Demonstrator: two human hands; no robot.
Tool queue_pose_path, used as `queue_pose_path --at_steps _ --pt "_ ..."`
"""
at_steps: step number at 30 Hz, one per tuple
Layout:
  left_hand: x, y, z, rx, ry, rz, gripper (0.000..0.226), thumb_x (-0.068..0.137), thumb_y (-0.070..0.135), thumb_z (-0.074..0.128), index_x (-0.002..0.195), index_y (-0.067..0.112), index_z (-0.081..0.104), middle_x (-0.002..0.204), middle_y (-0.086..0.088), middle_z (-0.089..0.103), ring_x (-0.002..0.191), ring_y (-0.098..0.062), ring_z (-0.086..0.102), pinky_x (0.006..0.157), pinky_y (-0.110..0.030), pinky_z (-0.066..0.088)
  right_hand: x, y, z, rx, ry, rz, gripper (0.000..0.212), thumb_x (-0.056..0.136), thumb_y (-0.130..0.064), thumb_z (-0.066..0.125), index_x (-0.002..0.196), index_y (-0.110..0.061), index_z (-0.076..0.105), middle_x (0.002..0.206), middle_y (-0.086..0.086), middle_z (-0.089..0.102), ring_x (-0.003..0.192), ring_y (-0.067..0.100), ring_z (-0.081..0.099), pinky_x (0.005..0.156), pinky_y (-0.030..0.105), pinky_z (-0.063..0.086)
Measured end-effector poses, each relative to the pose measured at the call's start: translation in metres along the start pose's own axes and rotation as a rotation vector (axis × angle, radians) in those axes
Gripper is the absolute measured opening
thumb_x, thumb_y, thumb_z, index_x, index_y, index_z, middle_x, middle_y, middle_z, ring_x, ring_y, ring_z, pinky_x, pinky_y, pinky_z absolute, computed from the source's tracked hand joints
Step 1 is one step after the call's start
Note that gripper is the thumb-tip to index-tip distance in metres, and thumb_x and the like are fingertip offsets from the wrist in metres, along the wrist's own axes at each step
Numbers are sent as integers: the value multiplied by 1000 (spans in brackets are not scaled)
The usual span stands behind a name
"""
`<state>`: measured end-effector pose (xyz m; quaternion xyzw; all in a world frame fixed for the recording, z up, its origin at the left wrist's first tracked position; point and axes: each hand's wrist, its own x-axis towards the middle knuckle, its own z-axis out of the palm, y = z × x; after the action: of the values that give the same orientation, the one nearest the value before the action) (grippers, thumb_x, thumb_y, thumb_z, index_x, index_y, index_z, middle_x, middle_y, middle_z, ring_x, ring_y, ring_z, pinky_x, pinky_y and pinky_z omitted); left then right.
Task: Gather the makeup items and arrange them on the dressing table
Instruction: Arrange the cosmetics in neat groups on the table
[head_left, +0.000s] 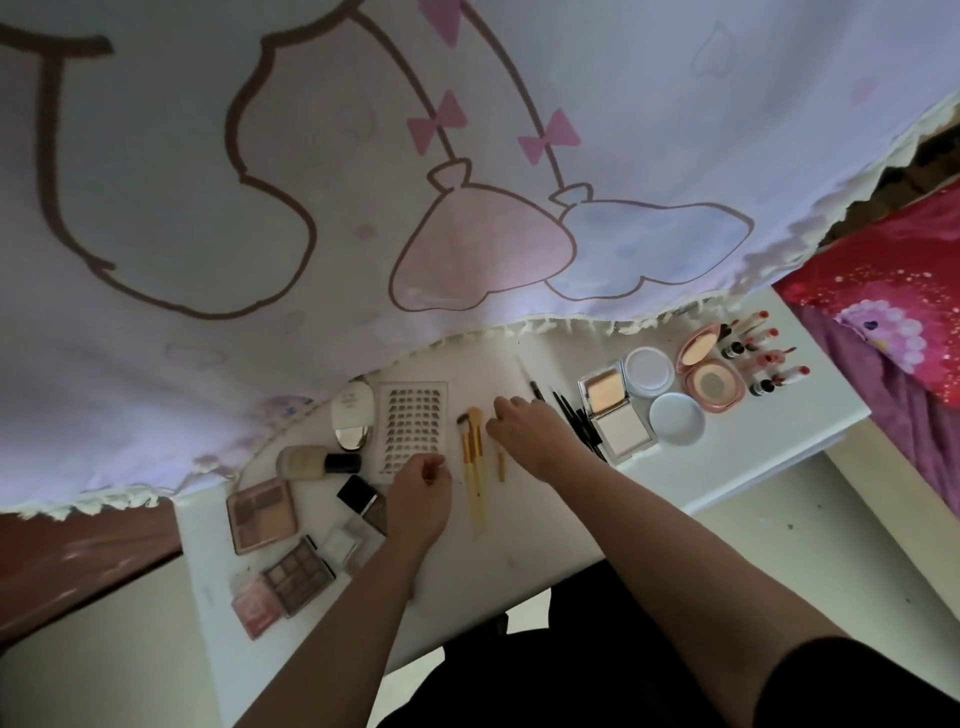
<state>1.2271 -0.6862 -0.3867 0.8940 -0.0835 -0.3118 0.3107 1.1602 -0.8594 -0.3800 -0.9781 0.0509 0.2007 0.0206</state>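
Note:
The white dressing table holds rows of makeup. My right hand rests fingers-down on a small yellow-handled brush, whose handle sticks out beneath it. My left hand hovers with curled fingers at the lower right corner of a false-lash sheet; nothing shows in it. Two or three yellow brushes lie between my hands. To the left lie a foundation bottle and two eyeshadow palettes. To the right are black pencils, a square compact, round jars and lipsticks.
A pale printed curtain hangs over the table's far edge. Red and purple bedding lies at the right, past the table's end. Brown wooden furniture adjoins the left end. My dark-clothed lap sits below the front edge.

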Motion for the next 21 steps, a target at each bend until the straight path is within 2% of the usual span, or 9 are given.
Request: queue_pose_path --at_steps 5,8,12,14,18,21 --pt "3 7 7 49 -11 36 23 94 15 54 114 14 65 111 0 66 99 -13 56 86 -23 39 0 9 1 -53 14 -119 27 93 -6 53 120 -8 55 121 12 47 100 26 53 81 38 48" --pt "9 10 8 37 28 -23 24 93 13 54 113 13 66 114 -3 66 106 -19 59 92 -29 42 -8 11 10 -30 -9 -142 26 95 -5 48 121 -5 52 120 12 46 98 26 52 80 39 47" --pt "13 11 11 31 36 -65 22 91 15 55 110 14 66 110 -5 68 101 -21 61 88 -31 46 -22 12 22 95 17 -89 27 96 -4 44 123 -4 48 115 12 48 94 26 54 69 36 41" --pt "13 13 15 41 42 -61 20 91 17 56 107 14 67 105 -5 70 96 -20 62 81 -28 45 -31 11 28 268 80 6 27 96 -3 44 122 -8 49 114 9 50 93 26 57 66 34 40" --pt "10 20 26 98 40 -43 17 90 25 60 99 15 69 98 -1 70 86 -16 60 71 -24 40 -50 6 32 842 297 469 21 103 -25 49 119 -15 57 113 -2 55 92 15 57 78 27 44" --pt "8 26 35 147 6 -31 20 89 27 63 103 14 69 98 0 69 83 -12 57 70 -24 39 -56 7 42 982 328 647 21 100 -25 54 115 -14 64 109 -1 63 93 12 57 80 23 41"
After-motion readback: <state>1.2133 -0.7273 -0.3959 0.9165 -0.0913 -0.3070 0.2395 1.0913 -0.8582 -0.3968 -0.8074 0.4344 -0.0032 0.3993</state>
